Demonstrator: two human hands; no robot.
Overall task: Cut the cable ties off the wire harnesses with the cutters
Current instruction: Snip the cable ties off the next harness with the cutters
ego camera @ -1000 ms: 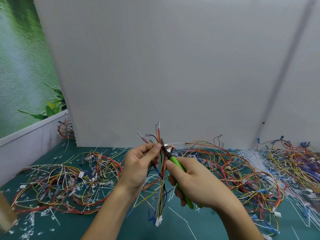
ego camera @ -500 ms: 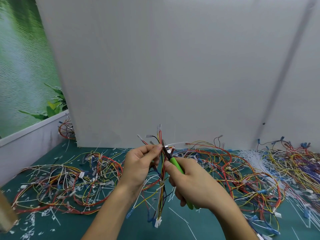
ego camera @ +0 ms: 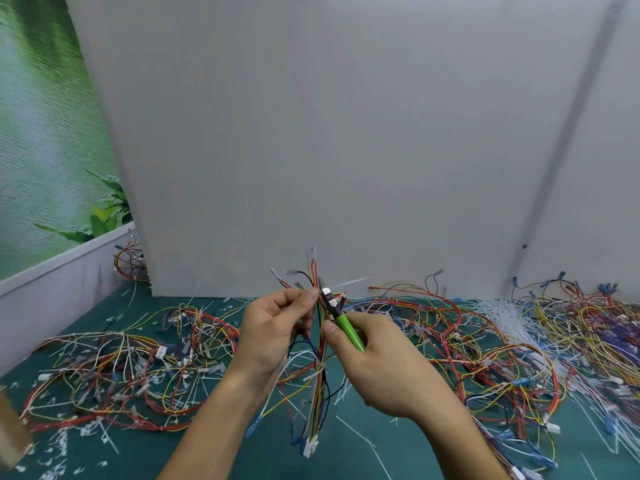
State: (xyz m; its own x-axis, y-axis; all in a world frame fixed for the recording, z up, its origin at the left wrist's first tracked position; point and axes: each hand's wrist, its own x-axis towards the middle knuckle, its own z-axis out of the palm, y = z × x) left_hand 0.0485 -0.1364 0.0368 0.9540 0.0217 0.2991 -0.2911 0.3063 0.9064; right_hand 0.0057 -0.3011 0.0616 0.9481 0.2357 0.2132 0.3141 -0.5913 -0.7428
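Left grip [ego camera: 273,330] pinching harness [ego camera: 317,410], right grip [ego camera: 384,368] curled round green cutters [ego camera: 346,327], handles mostly hidden

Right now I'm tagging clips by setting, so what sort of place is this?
Probably a workbench for wire-harness rework, screened by plain grey panels. Heaps of wire harnesses cover the green mat, snipped cable ties litter it, and the right hand holds green-handled cutters.

A tall grey board [ego camera: 346,133] stands upright at the back of the teal table top [ego camera: 346,462]. Over on the left, a green picture of water and leaves [ego camera: 41,150] rises above a low white wall [ego camera: 41,313]. Something brown and blurred [ego camera: 10,434] pokes in at the lower-left edge.
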